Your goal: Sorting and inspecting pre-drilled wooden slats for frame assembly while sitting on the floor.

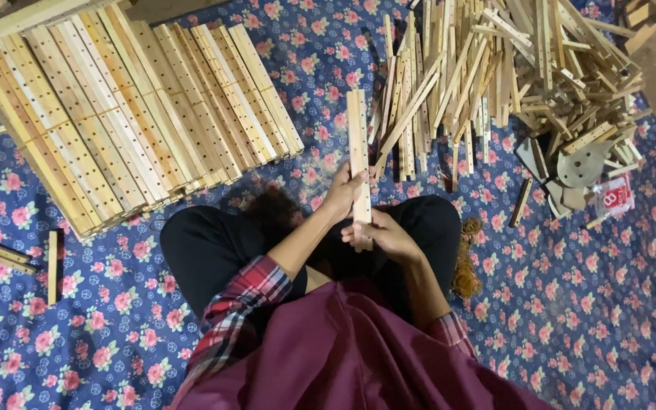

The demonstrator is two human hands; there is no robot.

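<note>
Slippage is my main worry in the head view: I hold a pair of pale wooden slats (358,152) pressed flat together, upright in front of me, and only their lower ends are gripped. My left hand (343,193) wraps around them from the left side, fingers closed on the wood. My right hand (383,234) cups the bottom end just below, thumb and fingers clenched around it. Most of the slats' length stands free above both hands, reaching toward the loose heap of drilled sticks (495,68). If my grip loosens or I twist unevenly, I judge the two slats could slide apart and lose their alignment, or the tall free end could tip and knock into the heap just beyond it. A splinter from the raw edges is another likely risk with bare hands.

The slats sit between my knees, over my black trousers (214,243), above the floral blue cloth (571,304). To my left, well apart, lies the neat stack of drilled planks (130,114). To my right, near the heap, rest a grey metal plate (582,163) and a small clear packet (613,196). A few short wood pieces (53,266) lie far left.
</note>
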